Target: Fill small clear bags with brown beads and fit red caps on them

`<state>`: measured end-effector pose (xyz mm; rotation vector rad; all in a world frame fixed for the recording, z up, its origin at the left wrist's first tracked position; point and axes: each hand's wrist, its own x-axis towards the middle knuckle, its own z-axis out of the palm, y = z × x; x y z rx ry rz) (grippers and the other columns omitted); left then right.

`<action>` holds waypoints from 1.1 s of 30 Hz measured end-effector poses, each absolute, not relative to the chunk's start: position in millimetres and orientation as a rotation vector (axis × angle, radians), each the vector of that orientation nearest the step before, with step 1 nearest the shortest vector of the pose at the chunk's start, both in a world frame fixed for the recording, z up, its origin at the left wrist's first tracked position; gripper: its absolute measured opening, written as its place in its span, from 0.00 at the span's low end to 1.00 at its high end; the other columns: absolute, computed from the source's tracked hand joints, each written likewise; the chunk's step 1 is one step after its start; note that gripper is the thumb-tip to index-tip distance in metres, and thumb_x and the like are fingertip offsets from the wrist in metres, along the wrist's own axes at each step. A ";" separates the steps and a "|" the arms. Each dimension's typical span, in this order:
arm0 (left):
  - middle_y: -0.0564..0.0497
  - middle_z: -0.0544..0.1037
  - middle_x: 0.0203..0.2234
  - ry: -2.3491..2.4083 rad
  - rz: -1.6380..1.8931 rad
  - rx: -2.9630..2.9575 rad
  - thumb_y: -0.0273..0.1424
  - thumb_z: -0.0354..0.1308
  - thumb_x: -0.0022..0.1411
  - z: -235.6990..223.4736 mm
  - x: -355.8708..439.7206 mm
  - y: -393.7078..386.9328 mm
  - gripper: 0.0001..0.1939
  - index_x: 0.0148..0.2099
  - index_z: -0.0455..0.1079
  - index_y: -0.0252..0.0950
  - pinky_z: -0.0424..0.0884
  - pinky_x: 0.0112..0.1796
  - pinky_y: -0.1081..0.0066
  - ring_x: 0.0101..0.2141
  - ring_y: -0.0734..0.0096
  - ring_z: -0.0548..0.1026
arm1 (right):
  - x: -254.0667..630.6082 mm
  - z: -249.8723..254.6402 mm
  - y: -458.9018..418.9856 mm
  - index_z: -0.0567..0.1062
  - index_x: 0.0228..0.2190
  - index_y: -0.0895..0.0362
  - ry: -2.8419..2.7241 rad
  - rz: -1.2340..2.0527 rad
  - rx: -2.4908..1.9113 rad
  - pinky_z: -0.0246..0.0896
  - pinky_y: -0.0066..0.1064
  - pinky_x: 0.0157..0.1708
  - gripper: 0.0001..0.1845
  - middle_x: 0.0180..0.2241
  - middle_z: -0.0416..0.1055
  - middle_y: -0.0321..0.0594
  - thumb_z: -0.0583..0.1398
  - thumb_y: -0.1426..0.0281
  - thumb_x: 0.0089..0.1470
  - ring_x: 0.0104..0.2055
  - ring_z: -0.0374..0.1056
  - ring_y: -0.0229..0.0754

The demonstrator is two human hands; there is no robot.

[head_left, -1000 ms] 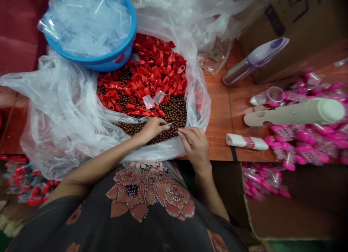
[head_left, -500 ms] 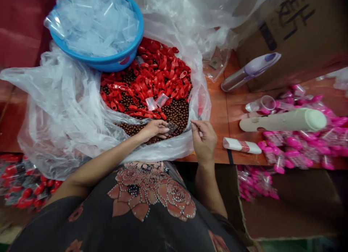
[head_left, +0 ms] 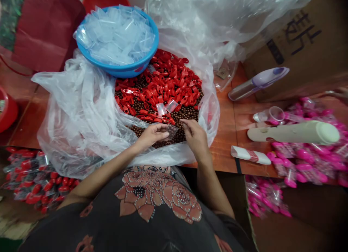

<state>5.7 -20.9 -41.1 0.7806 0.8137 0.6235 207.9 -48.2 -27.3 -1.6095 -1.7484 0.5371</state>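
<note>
My left hand (head_left: 152, 137) is closed on the edge of a small clear plastic sleeve (head_left: 172, 131), above the brown beads (head_left: 187, 113). Close by on the right, my right hand (head_left: 196, 139) has its thumb and fingers drawn together over the beads; whatever they hold is too small to make out. The beads lie in a white translucent plastic bag (head_left: 168, 155) spread open on the table. A heap of red plastic caps (head_left: 174, 83) covers the far part of the beads, with two clear sleeves (head_left: 161, 109) lying on its near edge.
A blue basin (head_left: 127, 70) full of clear sleeves stands behind. To the right are a purple-and-clear tube (head_left: 258, 83), a pale green cylinder (head_left: 288, 132), a white roll (head_left: 246, 154), pink-capped packets (head_left: 304, 156) and a cardboard box (head_left: 293, 67). Red-capped packets (head_left: 40, 179) lie lower left.
My right hand has moved left, from the bag's right edge to over the beads near the sleeve. My left hand still holds the sleeve. The whole view has shifted.
</note>
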 end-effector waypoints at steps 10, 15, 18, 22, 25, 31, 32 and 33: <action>0.45 0.78 0.44 0.914 0.805 0.937 0.30 0.65 0.55 -31.4 -18.9 -17.3 0.17 0.48 0.72 0.36 0.72 0.46 0.65 0.43 0.67 0.76 | 189.2 -35.6 -11.6 0.77 0.45 0.54 -1.914 0.525 -1.589 0.66 0.38 0.47 0.16 0.41 0.75 0.45 0.52 0.70 0.63 0.44 0.71 0.45; 0.46 0.78 0.41 0.937 0.875 0.842 0.30 0.66 0.54 -30.8 -25.8 -17.0 0.18 0.47 0.71 0.34 0.72 0.48 0.64 0.42 0.69 0.75 | 159.2 -46.8 9.8 0.75 0.49 0.55 -2.052 0.273 -1.641 0.65 0.37 0.43 0.17 0.42 0.74 0.48 0.53 0.63 0.64 0.43 0.69 0.48; 0.46 0.78 0.42 0.933 0.879 0.827 0.31 0.66 0.54 -30.3 -29.1 -16.7 0.18 0.48 0.70 0.35 0.72 0.48 0.65 0.42 0.69 0.75 | 145.4 -52.2 18.5 0.72 0.52 0.55 -2.096 0.148 -1.698 0.63 0.35 0.41 0.21 0.42 0.73 0.49 0.54 0.59 0.63 0.43 0.68 0.49; 0.47 0.78 0.41 0.964 0.917 0.849 0.32 0.67 0.54 -31.0 -35.9 -16.5 0.19 0.48 0.70 0.35 0.73 0.47 0.66 0.42 0.69 0.75 | 149.0 -54.9 23.1 0.70 0.53 0.57 -2.023 0.260 -1.650 0.63 0.35 0.43 0.18 0.44 0.72 0.49 0.53 0.64 0.64 0.43 0.67 0.48; 0.47 0.78 0.42 0.996 0.959 0.849 0.33 0.67 0.54 -33.3 -41.4 -17.3 0.19 0.47 0.69 0.35 0.73 0.47 0.65 0.43 0.69 0.76 | 158.6 -52.7 17.4 0.72 0.47 0.57 -1.875 0.332 -1.626 0.63 0.36 0.44 0.14 0.42 0.72 0.47 0.51 0.67 0.65 0.43 0.67 0.46; 0.48 0.77 0.41 1.026 0.995 0.826 0.35 0.65 0.57 -37.0 -43.7 -20.3 0.17 0.47 0.69 0.36 0.75 0.47 0.63 0.42 0.69 0.76 | 157.8 -48.6 -2.8 0.76 0.40 0.58 -2.139 0.337 -1.660 0.64 0.40 0.44 0.09 0.38 0.71 0.49 0.58 0.68 0.60 0.42 0.67 0.50; 0.48 0.77 0.40 1.023 0.990 0.825 0.36 0.65 0.57 -37.0 -43.2 -20.9 0.16 0.46 0.69 0.36 0.75 0.46 0.63 0.42 0.69 0.76 | 157.4 -49.3 -4.8 0.76 0.41 0.59 -2.160 0.344 -1.671 0.64 0.41 0.44 0.09 0.39 0.70 0.50 0.58 0.70 0.59 0.43 0.67 0.51; 0.47 0.77 0.40 1.018 0.979 0.825 0.35 0.65 0.57 -37.0 -42.8 -21.6 0.16 0.46 0.69 0.35 0.75 0.45 0.63 0.42 0.69 0.76 | 157.8 -50.3 -6.3 0.76 0.41 0.59 -2.162 0.369 -1.672 0.64 0.41 0.45 0.10 0.39 0.70 0.50 0.58 0.72 0.58 0.43 0.67 0.51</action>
